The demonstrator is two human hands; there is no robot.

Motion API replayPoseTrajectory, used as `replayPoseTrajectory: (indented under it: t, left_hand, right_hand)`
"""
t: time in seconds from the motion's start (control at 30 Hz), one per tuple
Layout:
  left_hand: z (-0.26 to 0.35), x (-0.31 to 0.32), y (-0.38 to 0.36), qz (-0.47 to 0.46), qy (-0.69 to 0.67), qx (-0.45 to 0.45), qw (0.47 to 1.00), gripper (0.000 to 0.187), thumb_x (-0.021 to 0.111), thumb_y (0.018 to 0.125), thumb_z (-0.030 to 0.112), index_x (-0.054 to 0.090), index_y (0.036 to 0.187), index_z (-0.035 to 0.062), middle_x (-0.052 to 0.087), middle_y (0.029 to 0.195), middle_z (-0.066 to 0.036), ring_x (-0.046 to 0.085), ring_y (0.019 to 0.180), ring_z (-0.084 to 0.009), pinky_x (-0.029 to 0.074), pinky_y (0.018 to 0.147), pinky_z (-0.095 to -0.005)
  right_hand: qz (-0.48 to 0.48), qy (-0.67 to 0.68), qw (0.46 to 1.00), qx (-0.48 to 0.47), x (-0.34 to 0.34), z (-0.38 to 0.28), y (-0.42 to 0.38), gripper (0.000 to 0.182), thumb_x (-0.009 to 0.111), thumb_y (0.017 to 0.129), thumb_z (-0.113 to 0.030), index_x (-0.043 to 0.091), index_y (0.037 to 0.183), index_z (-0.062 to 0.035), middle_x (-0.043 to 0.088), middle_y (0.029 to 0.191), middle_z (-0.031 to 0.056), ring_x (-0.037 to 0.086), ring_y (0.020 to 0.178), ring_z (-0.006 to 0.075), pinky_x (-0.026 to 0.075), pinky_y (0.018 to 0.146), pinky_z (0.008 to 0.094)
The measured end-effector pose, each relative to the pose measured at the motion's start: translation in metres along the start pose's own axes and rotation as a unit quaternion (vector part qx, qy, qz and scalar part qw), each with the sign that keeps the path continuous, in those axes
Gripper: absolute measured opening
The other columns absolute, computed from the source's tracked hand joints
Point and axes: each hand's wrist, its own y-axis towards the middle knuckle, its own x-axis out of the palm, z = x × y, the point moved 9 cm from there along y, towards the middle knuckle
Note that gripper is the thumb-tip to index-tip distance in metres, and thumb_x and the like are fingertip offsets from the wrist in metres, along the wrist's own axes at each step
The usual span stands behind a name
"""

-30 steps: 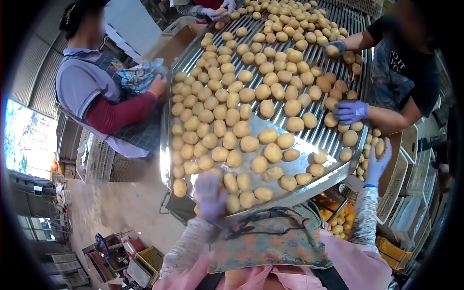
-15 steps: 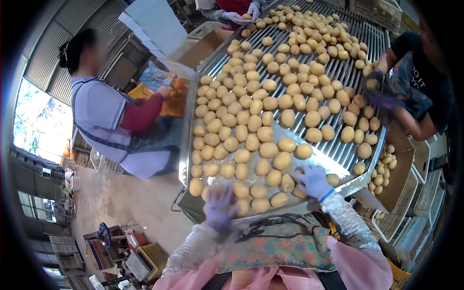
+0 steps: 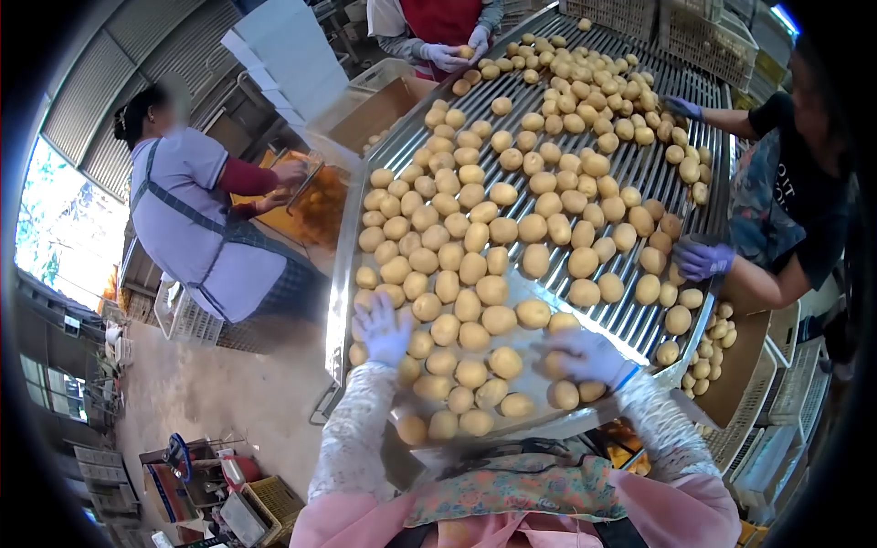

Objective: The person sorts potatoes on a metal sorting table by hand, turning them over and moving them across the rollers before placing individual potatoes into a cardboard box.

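Observation:
Many yellow-brown potatoes (image 3: pixel 472 267) lie across a metal sorting table, crowding its smooth front plate (image 3: pixel 525 290). My left hand (image 3: pixel 384 331), in a pale purple glove, rests with spread fingers among the potatoes near the table's left edge. At the front right, my right hand (image 3: pixel 585 356) wears a similar glove and is smeared by motion. Its fingers reach over a potato (image 3: pixel 554 367) at their tips; whether they grip it cannot be made out. Two more potatoes (image 3: pixel 565 395) lie just below that hand.
Metal rollers (image 3: pixel 585 239) form the table's rear part. At right, a co-worker's gloved hand (image 3: pixel 703 259) touches potatoes; another person's hands (image 3: pixel 449 57) hold one at the back. A person (image 3: pixel 206 201) stands left. A cardboard box (image 3: pixel 744 365) with potatoes sits at right.
My left hand has moved forward and left, away from the front edge. My right hand has shifted slightly down. Front potatoes have spread, and the co-worker's hands at right have moved apart.

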Motion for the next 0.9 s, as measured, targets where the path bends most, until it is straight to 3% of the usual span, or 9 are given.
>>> replayPoseTrajectory:
  t: [0.1,0.13,0.17,0.2,0.3,0.43,0.57,0.7,0.9]
  left_hand:
    - [0.051,0.01,0.005,-0.057,-0.019,-0.056,0.997,0.069,0.051,0.098,0.048,0.041,0.153,0.0072,0.037,0.158,-0.026,0.021,0.149,-0.0523,0.015,0.119,-0.0676]
    - [0.057,0.074,0.002,-0.051,0.106,0.094,0.989,0.07,0.052,0.098,0.049,0.04,0.155,0.0099,0.029,0.162,-0.027,0.023,0.149,-0.0526,0.013,0.117,-0.0704]
    - [0.086,0.036,-0.006,-0.059,-0.046,0.102,0.992,0.073,0.053,0.097,0.052,0.04,0.156,0.0113,0.03,0.162,-0.027,0.022,0.149,-0.0529,0.012,0.117,-0.0711]
    - [0.13,-0.018,-0.014,-0.062,-0.196,0.107,0.973,0.075,0.055,0.095,0.055,0.04,0.156,0.0127,0.03,0.161,-0.026,0.021,0.149,-0.0533,0.012,0.117,-0.0718]
    - [0.217,-0.022,-0.062,-0.129,-0.123,0.232,0.956,0.081,0.058,0.093,0.056,0.038,0.156,0.0109,0.034,0.16,-0.024,0.023,0.15,-0.049,0.016,0.119,-0.0657]
    - [0.284,-0.048,-0.119,-0.194,-0.259,0.361,0.874,0.074,0.056,0.095,0.053,0.04,0.155,0.0123,0.036,0.159,-0.018,0.028,0.148,-0.0438,0.021,0.119,-0.0598]
    - [0.276,-0.048,-0.114,-0.171,-0.258,0.382,0.871,0.068,0.056,0.096,0.05,0.043,0.153,0.0134,0.042,0.156,-0.014,0.035,0.144,-0.0429,0.024,0.119,-0.0573]
    - [0.213,-0.067,-0.121,-0.138,-0.336,0.408,0.838,0.062,0.062,0.092,0.045,0.053,0.146,0.0166,0.05,0.149,-0.014,0.044,0.137,-0.0421,0.028,0.117,-0.0564]
    - [0.073,-0.085,-0.164,-0.168,-0.153,0.285,0.931,0.06,0.067,0.089,0.046,0.058,0.142,0.0206,0.048,0.153,-0.012,0.04,0.14,-0.0465,0.026,0.116,-0.0629]
  right_hand:
    - [0.209,-0.069,0.975,0.022,-0.108,0.074,0.034,0.038,0.073,0.087,-0.023,0.069,0.124,-0.0129,0.069,0.116,0.0148,0.066,0.103,0.033,0.054,0.089,0.0423]
    - [0.243,-0.157,0.957,0.029,-0.141,0.065,0.052,0.04,0.071,0.088,-0.022,0.068,0.127,-0.0145,0.068,0.12,0.0149,0.068,0.101,0.0279,0.055,0.086,0.037]
    - [0.315,-0.39,0.865,-0.003,-0.157,0.084,0.068,0.044,0.073,0.086,-0.034,0.068,0.128,-0.021,0.064,0.134,0.0151,0.064,0.114,0.035,0.052,0.096,0.0454]
    - [0.29,-0.366,0.882,0.064,-0.171,0.118,0.096,0.055,0.071,0.085,-0.043,0.063,0.137,-0.0272,0.056,0.145,0.0168,0.058,0.124,0.0388,0.046,0.106,0.0493]
    - [0.189,-0.413,0.843,0.288,-0.158,0.125,0.158,0.063,0.059,0.087,-0.058,0.052,0.147,-0.0392,0.05,0.15,0.0193,0.047,0.136,0.0432,0.031,0.113,0.0627]
    - [0.18,-0.485,0.827,0.219,-0.107,0.104,0.2,0.058,0.054,0.09,-0.057,0.054,0.146,-0.0383,0.055,0.143,0.0193,0.049,0.134,0.0401,0.031,0.111,0.0648]
    - [0.048,-0.362,0.929,0.065,-0.04,0.081,0.177,0.049,0.057,0.092,-0.044,0.059,0.14,-0.0358,0.06,0.129,0.0209,0.054,0.126,0.036,0.034,0.112,0.0536]
    - [0.163,-0.39,0.896,-0.136,-0.008,-0.001,0.093,0.041,0.062,0.09,-0.035,0.068,0.129,-0.0253,0.06,0.129,0.022,0.055,0.122,0.0368,0.034,0.112,0.0556]
    - [0.091,-0.383,0.917,-0.068,0.02,0.039,-0.028,0.057,0.071,0.08,-0.046,0.066,0.132,-0.0232,0.049,0.148,0.017,0.047,0.132,0.0425,0.028,0.114,0.0625]
